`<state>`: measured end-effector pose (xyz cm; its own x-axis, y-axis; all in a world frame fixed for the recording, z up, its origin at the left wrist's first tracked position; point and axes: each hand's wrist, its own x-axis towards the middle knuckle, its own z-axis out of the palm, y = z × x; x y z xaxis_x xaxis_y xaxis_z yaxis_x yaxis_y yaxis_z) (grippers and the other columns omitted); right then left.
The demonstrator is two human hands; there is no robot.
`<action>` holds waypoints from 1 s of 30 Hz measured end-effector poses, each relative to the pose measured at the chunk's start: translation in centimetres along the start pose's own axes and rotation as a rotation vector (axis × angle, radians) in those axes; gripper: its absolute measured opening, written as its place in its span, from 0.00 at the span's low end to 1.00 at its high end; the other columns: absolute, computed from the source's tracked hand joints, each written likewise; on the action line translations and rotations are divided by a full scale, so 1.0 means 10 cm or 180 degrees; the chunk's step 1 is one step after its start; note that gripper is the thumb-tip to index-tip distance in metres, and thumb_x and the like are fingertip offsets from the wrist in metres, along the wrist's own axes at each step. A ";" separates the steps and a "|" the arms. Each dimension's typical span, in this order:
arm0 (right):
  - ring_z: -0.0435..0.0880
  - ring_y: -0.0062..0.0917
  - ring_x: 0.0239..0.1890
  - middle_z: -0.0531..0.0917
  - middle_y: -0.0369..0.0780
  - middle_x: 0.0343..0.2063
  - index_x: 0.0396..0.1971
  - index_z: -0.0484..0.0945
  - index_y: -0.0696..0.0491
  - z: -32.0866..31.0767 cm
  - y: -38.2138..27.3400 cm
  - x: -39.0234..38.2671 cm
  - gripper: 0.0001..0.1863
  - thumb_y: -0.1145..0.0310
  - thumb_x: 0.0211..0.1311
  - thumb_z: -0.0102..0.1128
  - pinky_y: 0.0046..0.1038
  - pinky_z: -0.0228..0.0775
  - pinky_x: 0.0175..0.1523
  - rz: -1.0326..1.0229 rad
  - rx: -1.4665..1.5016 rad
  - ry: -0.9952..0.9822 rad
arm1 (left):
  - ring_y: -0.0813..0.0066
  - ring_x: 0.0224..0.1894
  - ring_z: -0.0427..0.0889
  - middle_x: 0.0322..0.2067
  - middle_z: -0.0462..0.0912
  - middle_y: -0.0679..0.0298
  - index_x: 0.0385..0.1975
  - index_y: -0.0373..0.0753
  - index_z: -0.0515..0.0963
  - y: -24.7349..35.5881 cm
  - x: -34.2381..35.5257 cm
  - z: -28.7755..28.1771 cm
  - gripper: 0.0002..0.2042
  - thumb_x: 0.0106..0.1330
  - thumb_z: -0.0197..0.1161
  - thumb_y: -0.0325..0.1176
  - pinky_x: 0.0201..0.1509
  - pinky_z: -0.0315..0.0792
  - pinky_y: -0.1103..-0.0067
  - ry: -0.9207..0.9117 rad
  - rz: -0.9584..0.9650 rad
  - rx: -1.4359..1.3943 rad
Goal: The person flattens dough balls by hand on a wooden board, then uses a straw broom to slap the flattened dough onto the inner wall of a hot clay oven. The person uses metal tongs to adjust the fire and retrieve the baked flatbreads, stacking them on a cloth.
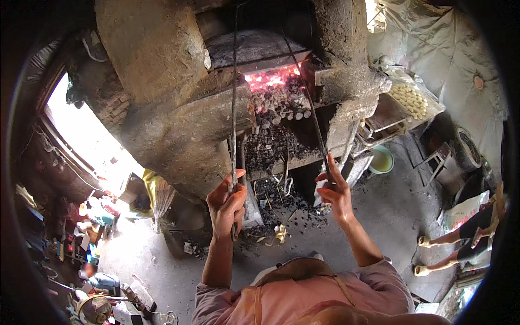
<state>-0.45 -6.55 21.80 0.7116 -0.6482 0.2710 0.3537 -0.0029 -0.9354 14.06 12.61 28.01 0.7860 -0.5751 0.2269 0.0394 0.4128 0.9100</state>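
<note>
My left hand (227,200) grips a long dark metal rod (234,124), held upright in the picture and reaching up into the dark mouth of a soot-stained clay oven (138,59). My right hand (337,192), with its index finger along the shaft, holds a second long rod (310,103) that slants into the same opening. Between the two rods glowing embers (269,77) lie under a blackened ledge, with grey ash and black charcoal (272,145) below them. The far ends of both rods are lost in the dark of the oven mouth.
At right are a tray of pale round pieces (410,100), a pale green basin (381,160), stacked metal vessels and another person's legs (444,238). At left are a bright doorway (76,130), a straw broom (160,206) and cluttered containers (103,216). Debris lies below the oven.
</note>
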 end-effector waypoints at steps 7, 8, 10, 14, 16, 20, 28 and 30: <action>0.52 0.10 0.11 0.60 0.25 0.11 0.61 0.52 0.50 -0.01 0.04 0.48 0.32 0.79 0.54 0.45 0.15 0.43 0.15 0.0233 0.0083 -0.0147 | 0.91 0.11 0.52 0.15 0.62 0.74 0.43 0.27 0.70 -0.07 0.42 0.15 0.14 0.56 0.52 0.22 0.11 0.45 0.89 0.0464 0.0068 -0.0291; 0.52 0.10 0.12 0.60 0.25 0.12 0.61 0.53 0.48 0.01 0.10 0.68 0.32 0.79 0.53 0.46 0.15 0.43 0.16 0.0014 -0.0103 -0.0214 | 0.90 0.12 0.52 0.15 0.61 0.75 0.42 0.28 0.71 -0.08 0.49 0.14 0.13 0.57 0.52 0.21 0.11 0.45 0.88 0.0416 0.0060 -0.0361; 0.53 0.10 0.11 0.61 0.25 0.12 0.60 0.56 0.47 0.04 0.24 1.06 0.31 0.80 0.53 0.46 0.16 0.44 0.17 0.0118 -0.0021 -0.0307 | 0.91 0.11 0.51 0.14 0.59 0.74 0.42 0.29 0.71 -0.10 0.64 0.12 0.12 0.57 0.52 0.23 0.12 0.44 0.87 0.0411 0.0071 -0.0234; 0.54 0.10 0.10 0.61 0.26 0.11 0.59 0.58 0.47 0.02 0.38 1.42 0.31 0.80 0.52 0.47 0.17 0.44 0.15 0.0224 0.0324 -0.0589 | 0.92 0.12 0.51 0.15 0.61 0.74 0.35 0.32 0.72 -0.11 0.80 0.10 0.07 0.57 0.53 0.23 0.12 0.44 0.88 0.0482 0.0054 -0.0194; 0.55 0.10 0.10 0.63 0.27 0.11 0.59 0.58 0.47 0.09 0.31 1.64 0.29 0.78 0.54 0.45 0.16 0.45 0.14 0.0106 0.0195 -0.0608 | 0.92 0.12 0.53 0.16 0.62 0.75 0.35 0.32 0.72 -0.09 0.87 0.11 0.07 0.57 0.54 0.24 0.12 0.46 0.88 0.0548 -0.0060 -0.0020; 0.56 0.10 0.10 0.67 0.29 0.13 0.56 0.62 0.47 0.51 0.01 2.48 0.26 0.77 0.54 0.46 0.15 0.46 0.12 0.0197 0.0238 -0.0454 | 0.92 0.13 0.55 0.17 0.64 0.74 0.38 0.30 0.72 -0.05 1.18 0.18 0.11 0.54 0.55 0.24 0.13 0.48 0.89 0.0730 0.0001 0.0399; 0.67 0.17 0.19 0.70 0.42 0.38 0.55 0.63 0.49 0.63 0.37 2.37 0.23 0.76 0.57 0.43 0.19 0.62 0.20 -0.0868 0.0181 -0.0555 | 0.90 0.14 0.59 0.20 0.71 0.72 0.40 0.31 0.73 0.00 1.60 0.19 0.12 0.56 0.57 0.26 0.13 0.51 0.87 0.0909 -0.0114 0.0636; 0.73 0.19 0.27 0.68 0.46 0.49 0.56 0.62 0.52 0.59 0.45 2.29 0.26 0.77 0.54 0.49 0.22 0.68 0.26 -0.0876 0.0229 -0.0744 | 0.91 0.15 0.60 0.20 0.70 0.73 0.40 0.29 0.72 0.00 1.60 0.17 0.12 0.56 0.56 0.25 0.13 0.50 0.87 0.0836 -0.0107 0.0683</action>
<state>20.98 -16.88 25.16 0.7004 -0.4391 0.5627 0.5871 -0.0939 -0.8041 25.56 2.20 32.21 0.9196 -0.3727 0.1238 -0.0409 0.2228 0.9740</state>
